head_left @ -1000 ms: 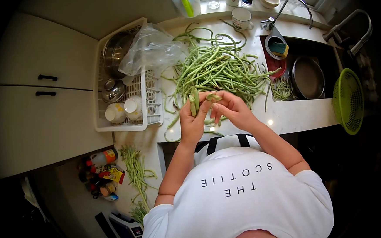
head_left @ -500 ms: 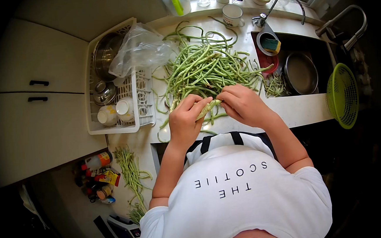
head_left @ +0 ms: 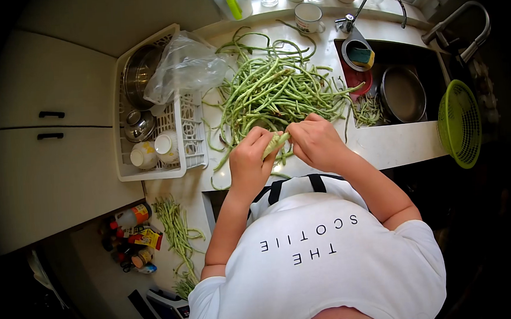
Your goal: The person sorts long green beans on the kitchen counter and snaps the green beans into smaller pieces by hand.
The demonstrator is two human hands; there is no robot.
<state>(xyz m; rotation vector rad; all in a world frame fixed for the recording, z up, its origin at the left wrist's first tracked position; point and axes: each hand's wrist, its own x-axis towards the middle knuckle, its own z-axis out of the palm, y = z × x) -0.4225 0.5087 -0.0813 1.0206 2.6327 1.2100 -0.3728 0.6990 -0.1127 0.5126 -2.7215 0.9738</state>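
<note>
My left hand [head_left: 252, 157] is closed around a pale green bean [head_left: 275, 142], which sticks out past its fingertips. My right hand [head_left: 317, 143] pinches the far end of that bean, so the fingertips of both hands nearly meet. Just beyond them, a big heap of long green beans [head_left: 280, 88] is spread over the white counter, with broken pieces and longer strands mixed in. The fingers hide part of the bean.
On the left stands a white dish rack [head_left: 192, 131] with pots, cups and a plastic bag [head_left: 188, 70]. To the right, a sink holds a metal pan [head_left: 402, 95] and bean scraps [head_left: 369, 110]; a green colander [head_left: 461, 123] leans beside it. More beans [head_left: 175, 229] lie lower left.
My right hand has shifted left, nearer to my left hand, and less of the bean shows between them. The view has tilted very slightly.
</note>
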